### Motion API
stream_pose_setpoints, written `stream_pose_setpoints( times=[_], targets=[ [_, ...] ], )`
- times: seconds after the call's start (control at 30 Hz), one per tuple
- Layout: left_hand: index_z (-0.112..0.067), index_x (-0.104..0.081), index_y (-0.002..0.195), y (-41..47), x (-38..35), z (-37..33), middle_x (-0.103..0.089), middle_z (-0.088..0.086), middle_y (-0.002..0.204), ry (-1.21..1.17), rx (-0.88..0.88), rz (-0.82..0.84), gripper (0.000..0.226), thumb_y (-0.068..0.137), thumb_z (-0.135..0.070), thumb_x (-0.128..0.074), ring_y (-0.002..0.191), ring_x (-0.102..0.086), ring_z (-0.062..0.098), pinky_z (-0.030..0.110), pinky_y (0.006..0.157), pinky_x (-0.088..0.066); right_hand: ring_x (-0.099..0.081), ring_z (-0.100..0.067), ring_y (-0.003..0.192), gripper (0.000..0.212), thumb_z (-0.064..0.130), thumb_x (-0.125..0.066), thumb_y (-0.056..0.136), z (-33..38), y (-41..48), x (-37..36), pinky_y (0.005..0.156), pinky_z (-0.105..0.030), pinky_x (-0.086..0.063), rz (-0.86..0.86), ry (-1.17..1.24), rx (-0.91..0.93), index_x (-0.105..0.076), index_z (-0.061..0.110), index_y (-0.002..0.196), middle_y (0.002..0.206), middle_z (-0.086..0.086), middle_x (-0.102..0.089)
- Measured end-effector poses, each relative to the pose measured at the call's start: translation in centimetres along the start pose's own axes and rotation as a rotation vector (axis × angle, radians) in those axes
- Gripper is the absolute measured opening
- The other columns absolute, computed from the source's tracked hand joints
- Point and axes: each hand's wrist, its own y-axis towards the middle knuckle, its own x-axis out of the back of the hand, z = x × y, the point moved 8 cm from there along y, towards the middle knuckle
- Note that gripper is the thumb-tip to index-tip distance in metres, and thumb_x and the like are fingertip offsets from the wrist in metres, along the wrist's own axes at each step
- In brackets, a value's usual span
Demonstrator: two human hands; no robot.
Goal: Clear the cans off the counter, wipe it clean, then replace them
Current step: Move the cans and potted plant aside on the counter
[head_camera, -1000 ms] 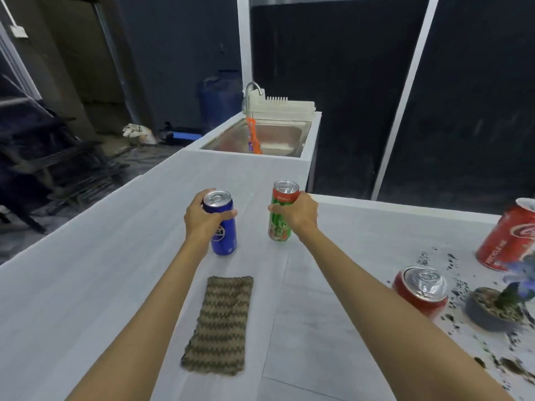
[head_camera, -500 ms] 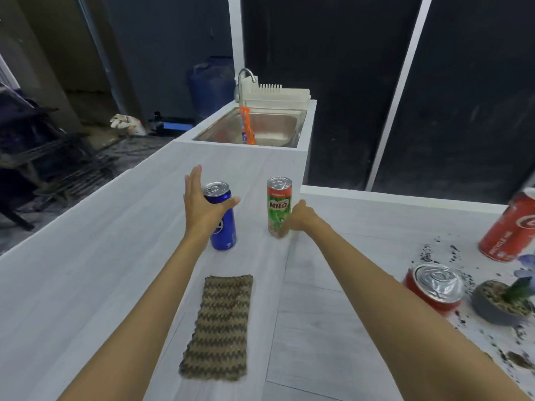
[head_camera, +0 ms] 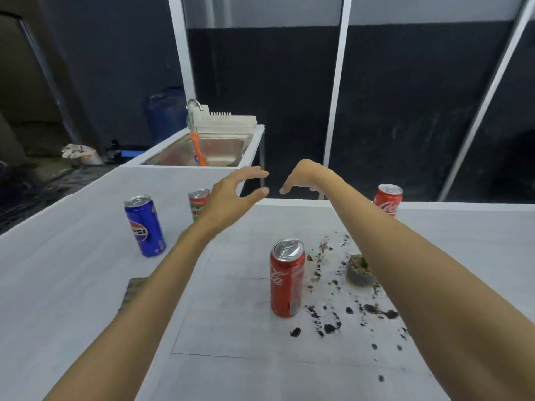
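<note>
The counter (head_camera: pixel 72 299) is a pale grey-white wood-grain surface that fills the lower frame and runs leftward toward the far end. Both bare forearms extend from the bottom edge over it.

Nearest, dark soil crumbs (head_camera: pixel 327 328) lie scattered across the right part of the surface. A red Coca-Cola can (head_camera: pixel 287 282) stands upright at the left margin of this spill. Just right of it, a small grey pot (head_camera: pixel 359 273) filled with soil sits among the crumbs, partly covered by the right forearm. A patterned cloth (head_camera: pixel 133 289) lies flat to the left, mostly hidden under the left forearm.

Farther left, a blue Pepsi can (head_camera: pixel 144 225) stands upright. Behind it, a green and red Milo can (head_camera: pixel 198 202) stands upright, partly hidden by the left wrist. A second red Coca-Cola can (head_camera: pixel 387 199) stands upright near the far right edge of the counter, behind the right forearm.

The left hand (head_camera: pixel 231 195) is raised above the counter, thumb and fingers spread in a wide curve, holding nothing. The right hand (head_camera: pixel 304 176) is raised beside it, fingers curled downward and loosely apart, holding nothing. The two hands are near each other without touching.

Beyond the counter's far end, a steel sink (head_camera: pixel 220 146) carries a white rack (head_camera: pixel 225 123) and an orange item (head_camera: pixel 198 149). Dark panels in white frames (head_camera: pixel 335 96) form the wall behind.
</note>
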Motion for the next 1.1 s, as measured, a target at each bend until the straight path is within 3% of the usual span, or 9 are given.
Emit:
stream_pose_setpoints(
  times=[0.13,0.27,0.43,0.53,0.63,0.73,0.83,0.97,1.1],
  targets=[
    [-0.036,-0.06,0.113,-0.7,-5.4,-3.4,-0.048,-0.015,0.136,0.0,0.029,0.163,0.03,0.084,-0.042,-0.06,0.122,-0.039,0.003,0.024,0.099,-0.027,-0.049,-0.03,0.121,0.055,0.028,-0.067,0.082,-5.5,-1.8,4.6,0.089,-0.031,-0.04,-0.085,0.033,0.069,-0.05,0.0,0.126,0.132,-0.014,-0.051],
    [-0.038,-0.061,0.107,-1.7,-7.4,-3.7,-0.05,-0.02,0.125,0.056,0.099,0.158,0.03,0.079,-0.045,-0.065,0.118,-0.041,0.002,0.024,0.095,-0.029,-0.047,-0.027,0.122,0.054,0.031,-0.067,0.082,-11.1,-2.6,7.8,0.088,-0.029,-0.037,-0.226,0.153,0.141,-0.049,0.007,0.127,0.135,-0.012,-0.047],
    [-0.036,-0.058,0.11,-3.5,-8.5,-2.3,-0.047,-0.007,0.135,0.353,0.204,0.126,0.04,0.074,-0.053,-0.065,0.127,-0.041,0.014,0.035,0.103,-0.034,-0.043,-0.027,0.125,0.068,0.035,-0.074,0.075,-17.7,-2.7,8.7,0.103,-0.041,-0.04,-0.445,0.197,0.148,-0.041,0.013,0.131,0.141,-0.01,-0.034],
    [-0.035,-0.057,0.112,-4.8,-9.0,-1.2,-0.046,-0.003,0.134,0.459,0.281,0.128,0.047,0.071,-0.058,-0.065,0.126,-0.041,0.018,0.037,0.1,-0.036,-0.03,-0.03,0.136,0.086,0.039,-0.075,0.072,-21.3,-2.3,8.9,0.112,-0.048,-0.029,-0.564,0.186,0.038,-0.03,0.013,0.14,0.15,-0.013,-0.025],
    [-0.031,-0.055,0.115,-5.9,-9.7,0.0,-0.048,0.002,0.13,0.451,0.361,0.159,0.057,0.066,-0.056,-0.071,0.12,-0.045,0.021,0.035,0.091,-0.042,-0.02,-0.032,0.141,0.105,0.04,-0.078,0.069,-24.5,-1.1,8.1,0.113,-0.053,-0.022,-0.513,0.292,-0.1,-0.014,0.012,0.146,0.153,-0.015,-0.017],
    [-0.03,-0.051,0.119,-6.6,-10.0,0.7,-0.049,0.005,0.125,0.397,0.398,0.167,0.061,0.065,-0.036,-0.079,0.107,-0.047,0.019,0.028,0.079,-0.043,-0.029,-0.035,0.137,0.11,0.029,-0.08,0.069,-26.2,0.2,6.4,0.109,-0.053,-0.03,-0.368,0.552,-0.156,-0.005,0.012,0.147,0.152,-0.016,-0.022],
    [-0.03,-0.05,0.124,-6.8,-9.8,0.9,-0.049,0.007,0.126,0.413,0.411,0.103,0.063,0.068,-0.02,-0.078,0.109,-0.049,0.022,0.026,0.075,-0.043,-0.04,-0.035,0.131,0.095,0.025,-0.077,0.073,-26.7,0.9,5.0,0.106,-0.053,-0.035,-0.297,0.585,-0.139,-0.016,0.01,0.143,0.144,-0.016,-0.037],
    [-0.03,-0.049,0.128,-7.2,-9.5,0.7,-0.05,0.008,0.129,0.397,0.434,-0.012,0.07,0.066,-0.022,-0.08,0.116,-0.049,0.026,0.03,0.083,-0.044,-0.05,-0.035,0.12,0.068,0.024,-0.073,0.077,-27.1,1.3,5.4,0.101,-0.052,-0.041,-0.369,0.501,-0.131,-0.033,0.009,0.13,0.133,-0.016,-0.049],
    [-0.025,-0.055,0.117,-7.5,-9.1,0.1,-0.057,0.006,0.121,0.306,0.426,-0.106,0.062,0.063,-0.019,-0.082,0.098,-0.05,0.016,0.026,0.073,-0.044,-0.052,-0.037,0.117,0.064,0.025,-0.072,0.078,-26.6,0.9,6.0,0.097,-0.05,-0.043,-0.405,0.391,-0.128,-0.037,0.006,0.127,0.131,-0.018,-0.051]
  ],
)
